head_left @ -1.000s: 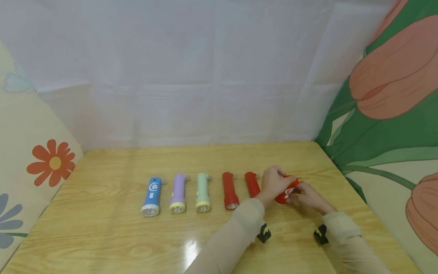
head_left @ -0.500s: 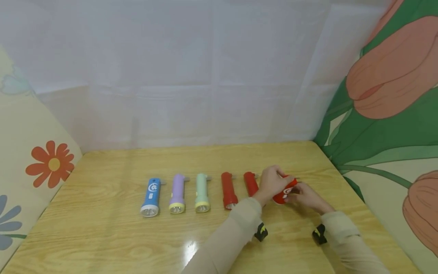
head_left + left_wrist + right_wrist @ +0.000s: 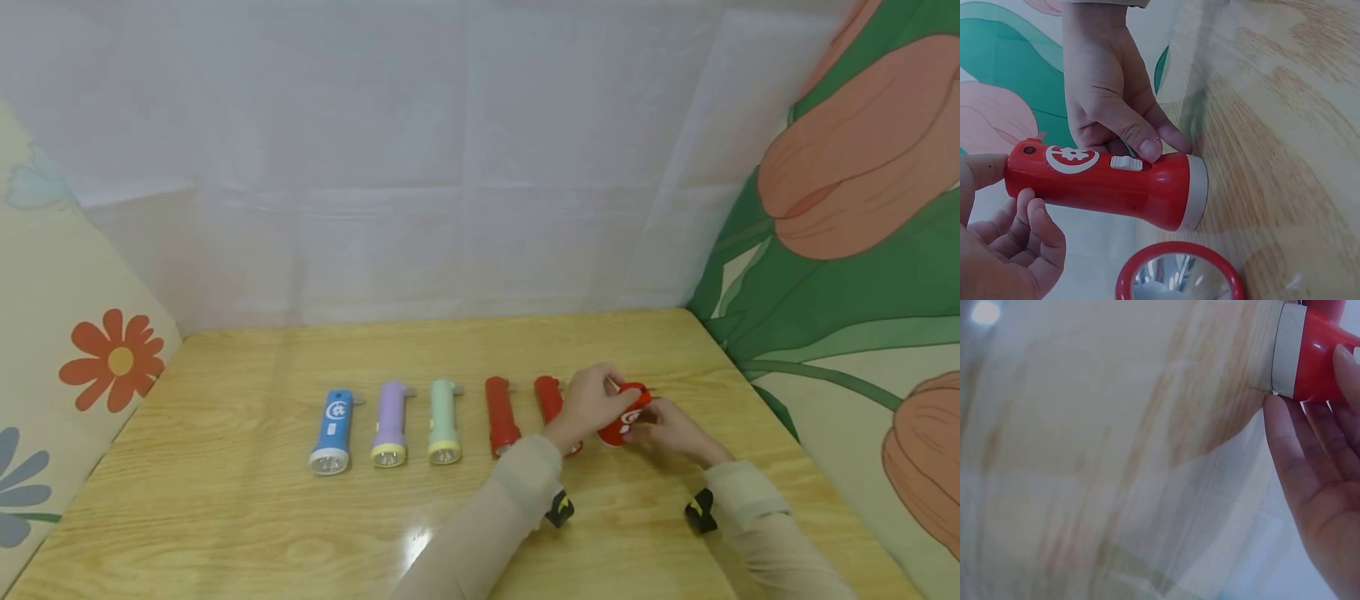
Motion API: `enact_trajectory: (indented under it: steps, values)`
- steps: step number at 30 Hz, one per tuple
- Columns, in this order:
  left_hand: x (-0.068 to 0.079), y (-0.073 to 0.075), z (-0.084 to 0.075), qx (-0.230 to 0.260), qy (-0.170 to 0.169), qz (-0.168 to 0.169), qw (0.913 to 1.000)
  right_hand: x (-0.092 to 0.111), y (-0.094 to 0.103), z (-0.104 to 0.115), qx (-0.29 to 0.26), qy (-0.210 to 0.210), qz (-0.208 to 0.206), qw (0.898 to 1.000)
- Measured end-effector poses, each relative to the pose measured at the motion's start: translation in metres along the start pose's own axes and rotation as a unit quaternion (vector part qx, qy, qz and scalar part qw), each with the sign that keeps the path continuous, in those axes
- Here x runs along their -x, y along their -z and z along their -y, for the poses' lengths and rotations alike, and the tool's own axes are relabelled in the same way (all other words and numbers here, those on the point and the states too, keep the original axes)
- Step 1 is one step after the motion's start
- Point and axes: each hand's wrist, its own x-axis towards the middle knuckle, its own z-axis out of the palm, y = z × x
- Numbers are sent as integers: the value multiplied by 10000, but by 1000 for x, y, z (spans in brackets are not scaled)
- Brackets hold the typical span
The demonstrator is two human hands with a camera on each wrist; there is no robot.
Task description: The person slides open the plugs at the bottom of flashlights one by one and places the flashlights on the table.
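Both hands are at a red flashlight (image 3: 621,423) with a white rim, a white slide switch and a flower emblem. My left hand (image 3: 590,402) pinches its tail end; in the left wrist view the other left fingers (image 3: 1046,231) curl beside the body. My right hand (image 3: 675,432) grips it near the head, with its thumb (image 3: 1144,142) beside the switch. The white-rimmed head faces the tabletop in the left wrist view. Another red flashlight (image 3: 550,400) lies just left of my left hand, partly hidden by it; its lens (image 3: 1179,278) shows in the left wrist view.
Leftward along the table (image 3: 247,517) lie a third red flashlight (image 3: 501,412), a mint green one (image 3: 442,417), a purple one (image 3: 391,417) and a blue one (image 3: 334,427). Behind hangs a white sheet (image 3: 375,167). Flower-printed cloth (image 3: 862,350) borders the right side.
My left hand and forearm have shifted slightly left, showing more of the held flashlight's tail end. The right hand keeps its hold; the other flashlights lie as before.
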Motion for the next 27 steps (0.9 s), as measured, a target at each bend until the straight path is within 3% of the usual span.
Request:
enact_trajectory:
  steps: [20, 27]
  values:
    - [6, 2, 5, -94, -125, 190, 9997, 1, -2, 0, 162, -244, -35, 9996]
    - [8, 4, 3, -450, -305, 192, 9983, 1, -3, 1, 278, -258, -55, 9993]
